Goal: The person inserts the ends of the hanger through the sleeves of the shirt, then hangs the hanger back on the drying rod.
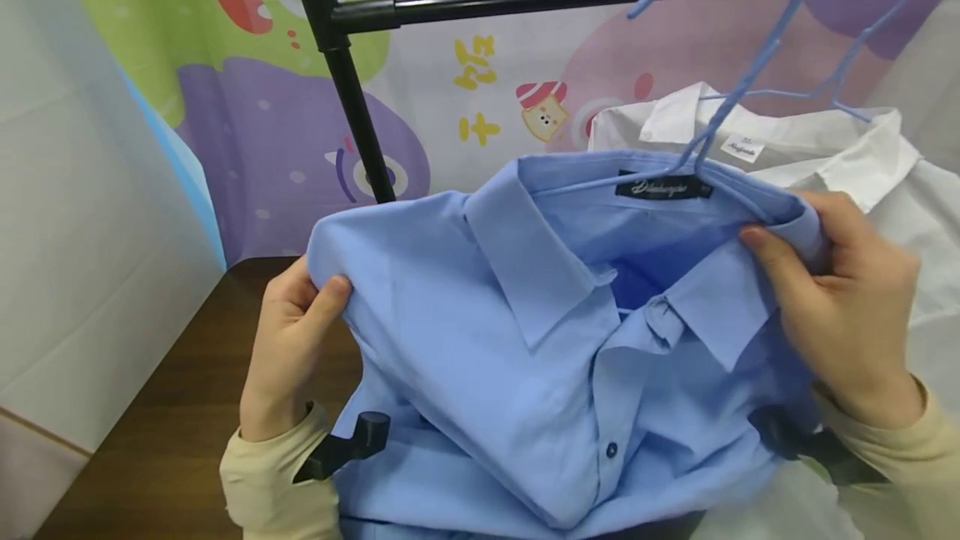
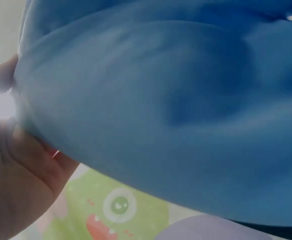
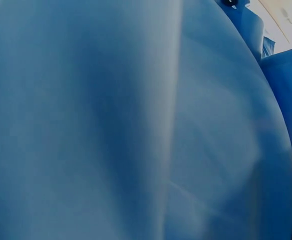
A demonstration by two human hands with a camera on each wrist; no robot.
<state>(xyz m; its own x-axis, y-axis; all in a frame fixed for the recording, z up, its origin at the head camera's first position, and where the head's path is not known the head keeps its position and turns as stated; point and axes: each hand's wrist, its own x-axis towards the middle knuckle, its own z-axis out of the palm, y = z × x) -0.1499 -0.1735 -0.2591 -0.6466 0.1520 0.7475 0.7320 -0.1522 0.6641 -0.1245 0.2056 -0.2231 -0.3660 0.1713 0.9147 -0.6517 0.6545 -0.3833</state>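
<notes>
A light blue collared shirt [image 1: 480,340] hangs on a blue hanger [image 1: 723,111], whose hook rises in front of the rack's bar. My left hand [image 1: 288,340] pinches the shirt at one shoulder, thumb on the front side. Up at the collar, my right hand [image 1: 855,298] grips the cloth with its thumb over the collar's edge, beside one arm of the hanger. The collar stands open at the neck, showing a black label [image 1: 663,187]. In the left wrist view the left hand [image 2: 25,180] holds the fabric's edge; blue cloth fills most of the right wrist view.
A black clothes rack [image 1: 525,0] stands behind the shirt, its post on the left. White shirts [image 1: 937,232] hang at the right on another blue hanger [image 1: 843,77]. A brown wooden surface [image 1: 172,407] lies below left, beside a white panel [image 1: 90,190]. A cartoon-printed curtain covers the back.
</notes>
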